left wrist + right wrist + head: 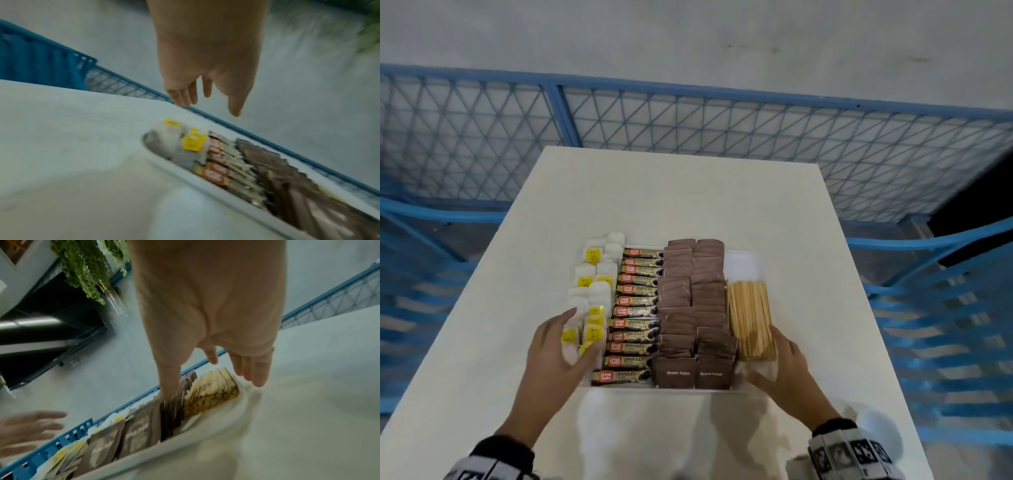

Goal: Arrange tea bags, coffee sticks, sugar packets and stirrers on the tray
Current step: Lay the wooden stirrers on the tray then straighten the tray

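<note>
A white tray (743, 263) sits mid-table, filled in columns. Tea bags (594, 294) with yellow tags fill the left side, then coffee sticks (635, 310), then two rows of brown sugar packets (693, 308), then a bundle of wooden stirrers (750, 322) on the right. My left hand (558, 346) hovers at the tray's near left corner, fingers straight, holding nothing. My right hand (784, 366) is at the near right corner beside the stirrers (213, 391), fingers spread; its thumb reaches towards the sugar packets (141, 426). The left wrist view shows the tea bags (191, 142) below my left hand (205, 97).
The tray rests on a white table (688, 192). Blue mesh fencing (722, 126) runs behind and blue crates (945, 325) flank both sides. A plant in a glass vase (92, 269) and dark furniture stand off to the right.
</note>
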`<state>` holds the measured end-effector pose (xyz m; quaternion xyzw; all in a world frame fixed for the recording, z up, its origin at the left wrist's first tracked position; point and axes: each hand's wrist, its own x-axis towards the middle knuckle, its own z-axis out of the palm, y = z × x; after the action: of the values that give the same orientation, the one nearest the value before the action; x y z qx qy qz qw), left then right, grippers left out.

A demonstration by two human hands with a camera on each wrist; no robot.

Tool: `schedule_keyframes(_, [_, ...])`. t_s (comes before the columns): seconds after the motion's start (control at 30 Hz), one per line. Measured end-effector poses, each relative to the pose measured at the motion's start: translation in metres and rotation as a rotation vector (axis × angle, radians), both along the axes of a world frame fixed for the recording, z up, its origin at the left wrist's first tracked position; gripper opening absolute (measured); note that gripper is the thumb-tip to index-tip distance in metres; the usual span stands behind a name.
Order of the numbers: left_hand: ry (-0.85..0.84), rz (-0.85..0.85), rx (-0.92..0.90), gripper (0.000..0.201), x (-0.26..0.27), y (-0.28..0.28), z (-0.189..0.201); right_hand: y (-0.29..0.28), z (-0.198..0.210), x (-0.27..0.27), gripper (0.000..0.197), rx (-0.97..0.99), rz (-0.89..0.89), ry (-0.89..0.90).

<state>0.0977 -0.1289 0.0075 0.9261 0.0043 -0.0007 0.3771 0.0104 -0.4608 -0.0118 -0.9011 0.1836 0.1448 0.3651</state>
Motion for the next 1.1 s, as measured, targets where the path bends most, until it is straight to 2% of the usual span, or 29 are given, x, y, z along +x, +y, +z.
schedule_keyframes(0.1, [0.085, -0.010, 0.146, 0.119, -0.016, 0.034, -0.023, 0.007, -0.002, -0.011, 0.113, 0.001, 0.012, 0.022])
schedule_keyframes(0.13, [0.149, -0.022, 0.193, 0.130, -0.020, 0.042, -0.030, 0.010, -0.002, -0.014, 0.115, 0.004, 0.013, 0.030])
schedule_keyframes(0.2, [0.291, -0.038, 0.248, 0.137, -0.024, 0.049, -0.039, 0.015, -0.004, -0.019, 0.114, -0.010, 0.011, 0.022])
schedule_keyframes(0.27, [0.331, -0.081, 0.247, 0.133, -0.026, 0.054, -0.050, 0.020, -0.006, -0.022, 0.109, -0.033, -0.014, -0.019])
schedule_keyframes(0.37, [0.299, -0.115, 0.223, 0.121, -0.022, 0.059, -0.063, 0.026, -0.008, -0.023, 0.102, -0.077, -0.062, -0.095])
schedule_keyframes(0.53, [0.248, -0.092, 0.107, 0.100, -0.015, 0.051, -0.055, 0.026, -0.010, -0.021, 0.100, -0.115, -0.084, -0.083])
schedule_keyframes(0.67, [0.251, -0.042, 0.040, 0.097, -0.009, 0.055, -0.054, 0.029, -0.012, -0.018, 0.100, -0.115, -0.110, -0.077])
schedule_keyframes(0.8, [0.245, -0.002, 0.063, 0.088, 0.001, 0.062, -0.056, 0.037, -0.012, -0.005, 0.095, -0.094, -0.100, -0.093])
schedule_keyframes(1.0, [0.243, 0.020, 0.055, 0.085, 0.035, 0.080, -0.053, 0.047, -0.015, 0.029, 0.089, -0.119, -0.016, -0.109])
schedule_keyframes(1.1, [0.244, 0.028, 0.057, 0.076, 0.055, 0.084, -0.046, 0.049, -0.018, 0.049, 0.084, -0.092, 0.011, -0.106])
